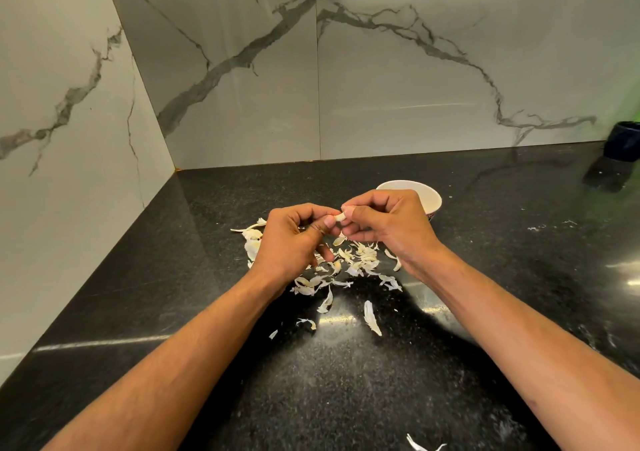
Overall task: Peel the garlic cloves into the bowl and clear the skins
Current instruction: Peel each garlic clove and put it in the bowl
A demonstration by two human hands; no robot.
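As both hands meet above the black counter (485, 260), a garlic clove (339, 217) is pinched between them just in front of the white bowl (431, 197).

The left hand (289, 243) and right hand (384, 224) each grip the clove with curled fingertips. Loose skins (349, 263) lie scattered on the counter before the bowl; a dark container (623, 141) stands far right of it.

Bowl (427, 196) behind the hands — skins (349, 263) on the counter (173, 277) beneath them.
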